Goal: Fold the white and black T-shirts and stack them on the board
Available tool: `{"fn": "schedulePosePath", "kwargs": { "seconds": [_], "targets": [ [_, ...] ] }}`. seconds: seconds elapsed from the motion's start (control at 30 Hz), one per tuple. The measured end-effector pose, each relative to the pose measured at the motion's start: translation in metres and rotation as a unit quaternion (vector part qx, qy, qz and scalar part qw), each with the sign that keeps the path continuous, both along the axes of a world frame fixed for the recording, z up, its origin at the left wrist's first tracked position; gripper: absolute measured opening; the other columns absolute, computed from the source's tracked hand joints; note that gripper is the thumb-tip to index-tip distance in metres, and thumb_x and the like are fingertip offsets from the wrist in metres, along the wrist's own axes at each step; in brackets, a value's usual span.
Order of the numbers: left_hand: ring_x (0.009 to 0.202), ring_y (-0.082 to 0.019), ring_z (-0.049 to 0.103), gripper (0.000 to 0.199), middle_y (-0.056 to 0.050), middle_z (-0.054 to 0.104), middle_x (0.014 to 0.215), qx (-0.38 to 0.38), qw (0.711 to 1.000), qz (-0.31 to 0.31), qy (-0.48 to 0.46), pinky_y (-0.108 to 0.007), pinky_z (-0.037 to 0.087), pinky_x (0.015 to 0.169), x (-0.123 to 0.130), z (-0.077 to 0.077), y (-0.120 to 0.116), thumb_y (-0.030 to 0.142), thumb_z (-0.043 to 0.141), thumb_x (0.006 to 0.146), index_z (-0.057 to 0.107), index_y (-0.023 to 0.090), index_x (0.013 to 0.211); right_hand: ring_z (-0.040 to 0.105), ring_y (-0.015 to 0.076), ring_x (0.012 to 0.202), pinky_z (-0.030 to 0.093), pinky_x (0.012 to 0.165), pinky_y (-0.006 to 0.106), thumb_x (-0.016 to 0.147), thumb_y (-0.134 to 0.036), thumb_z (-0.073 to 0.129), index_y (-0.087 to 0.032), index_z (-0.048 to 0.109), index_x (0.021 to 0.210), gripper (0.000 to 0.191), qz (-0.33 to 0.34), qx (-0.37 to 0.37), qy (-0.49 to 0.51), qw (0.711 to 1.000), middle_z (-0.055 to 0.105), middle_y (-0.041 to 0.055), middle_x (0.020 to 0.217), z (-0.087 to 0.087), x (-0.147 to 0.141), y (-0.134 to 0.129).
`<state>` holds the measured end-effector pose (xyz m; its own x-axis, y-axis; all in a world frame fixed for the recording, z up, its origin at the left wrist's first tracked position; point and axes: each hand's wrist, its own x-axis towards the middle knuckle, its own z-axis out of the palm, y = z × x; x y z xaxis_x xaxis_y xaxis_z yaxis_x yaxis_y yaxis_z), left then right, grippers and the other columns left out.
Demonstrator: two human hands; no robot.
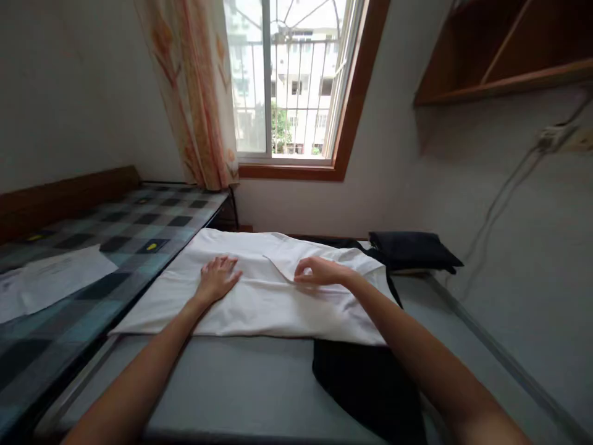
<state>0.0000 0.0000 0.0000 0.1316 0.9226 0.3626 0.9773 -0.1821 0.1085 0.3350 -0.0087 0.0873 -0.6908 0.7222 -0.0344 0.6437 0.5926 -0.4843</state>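
A white shirt with black sleeves [254,309] lies spread across the grey tabletop [231,383]. Its body is white, and one black sleeve [365,383] hangs down toward the near edge. My left hand [217,279] rests flat on the white cloth, fingers spread. On the other side, my right hand [317,271] is closed in a pinch at the shirt's middle. From its fingertips a raised edge of white cloth runs up to the left. The fingertips partly hide the pinched spot.
A folded dark cloth [412,249] sits at the table's back right. To the left stands a bed with a checked cover [152,247] and papers [60,278] on it. Behind are a curtain [199,93] and a barred window [296,93]. Wooden shelving [504,62] hangs upper right.
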Motion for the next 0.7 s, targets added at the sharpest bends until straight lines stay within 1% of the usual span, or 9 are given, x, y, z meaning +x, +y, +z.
{"fn": "schedulePosePath", "kwargs": {
  "seconds": [0.07,0.13,0.2,0.27,0.33,0.43,0.53,0.63,0.7],
  "targets": [
    [0.119,-0.027,0.047,0.038,-0.010,0.055,0.131,0.004,1.000,0.007,-0.010,-0.045,0.038,0.099,0.000,0.002,-0.002,0.046,0.047,0.091,0.060,0.025,0.120,0.066,0.0196,0.084,0.047,0.075,0.027,0.086,-0.039,0.058,-0.018,0.073,0.093,0.027,-0.069,0.019,0.041,0.997,0.073,0.0070,0.095,0.000,0.016,0.006],
    [0.117,-0.028,0.049,0.036,-0.011,0.057,0.127,0.006,1.000,0.011,-0.025,-0.043,0.039,0.097,0.001,0.006,-0.001,0.045,0.045,0.092,0.063,0.025,0.116,0.066,0.0195,0.086,0.047,0.075,0.026,0.088,-0.036,0.055,-0.018,0.072,0.095,0.026,-0.162,0.040,0.045,0.985,0.073,0.0081,0.096,0.002,0.034,0.012],
    [0.112,-0.029,0.052,0.035,-0.012,0.060,0.122,0.009,0.999,0.018,-0.044,-0.044,0.041,0.094,0.004,0.011,0.004,0.044,0.044,0.092,0.065,0.024,0.112,0.067,0.0205,0.088,0.047,0.076,0.026,0.088,-0.032,0.053,-0.018,0.071,0.100,0.026,-0.292,0.067,0.008,0.954,0.073,0.0096,0.099,0.004,0.051,0.018],
    [0.107,-0.029,0.056,0.034,-0.011,0.064,0.114,0.000,0.997,-0.001,-0.073,-0.043,0.042,0.091,0.011,0.019,0.013,0.042,0.044,0.091,0.065,0.022,0.110,0.066,0.0243,0.096,0.046,0.080,0.030,0.087,-0.033,0.054,-0.019,0.069,0.108,0.029,-0.404,0.078,-0.049,0.910,0.071,0.0118,0.105,0.005,0.066,0.023],
    [0.101,-0.026,0.059,0.033,-0.009,0.067,0.105,-0.021,0.992,-0.047,-0.111,-0.039,0.044,0.089,0.023,0.029,0.028,0.040,0.047,0.090,0.064,0.021,0.110,0.063,0.0287,0.105,0.046,0.084,0.035,0.087,-0.038,0.054,-0.019,0.065,0.116,0.036,-0.465,0.068,-0.090,0.878,0.069,0.0143,0.113,0.002,0.076,0.028],
    [0.092,-0.022,0.064,0.031,-0.007,0.070,0.097,-0.047,0.981,-0.106,-0.157,-0.032,0.046,0.083,0.051,0.043,0.054,0.036,0.051,0.087,0.063,0.020,0.111,0.060,0.0320,0.112,0.045,0.088,0.039,0.085,-0.044,0.056,-0.017,0.060,0.124,0.048,-0.477,0.040,-0.098,0.873,0.065,0.0174,0.120,-0.008,0.083,0.033],
    [0.089,-0.022,0.066,0.032,-0.008,0.071,0.097,-0.086,0.974,-0.120,-0.175,-0.030,0.047,0.078,0.082,0.052,0.079,0.032,0.055,0.085,0.062,0.020,0.114,0.061,0.0304,0.110,0.045,0.089,0.038,0.081,-0.040,0.061,-0.016,0.058,0.127,0.052,-0.472,0.042,-0.045,0.880,0.065,0.0177,0.118,-0.022,0.083,0.038],
    [0.092,-0.023,0.066,0.040,-0.010,0.071,0.103,-0.122,0.966,-0.101,-0.206,-0.029,0.046,0.081,0.109,0.052,0.101,0.027,0.056,0.085,0.057,0.019,0.125,0.066,0.0234,0.094,0.048,0.080,0.030,0.076,-0.029,0.066,-0.015,0.062,0.117,0.044,-0.458,0.026,0.080,0.885,0.069,0.0132,0.106,-0.034,0.085,0.043],
    [0.099,-0.026,0.064,0.046,-0.011,0.071,0.103,-0.128,0.959,-0.064,-0.245,-0.032,0.044,0.086,0.124,0.047,0.114,0.026,0.059,0.084,0.055,0.021,0.129,0.066,0.0182,0.077,0.049,0.069,0.025,0.072,-0.020,0.066,-0.012,0.066,0.104,0.033,-0.437,-0.028,0.169,0.883,0.071,0.0093,0.088,-0.038,0.088,0.046]
  ]
}}
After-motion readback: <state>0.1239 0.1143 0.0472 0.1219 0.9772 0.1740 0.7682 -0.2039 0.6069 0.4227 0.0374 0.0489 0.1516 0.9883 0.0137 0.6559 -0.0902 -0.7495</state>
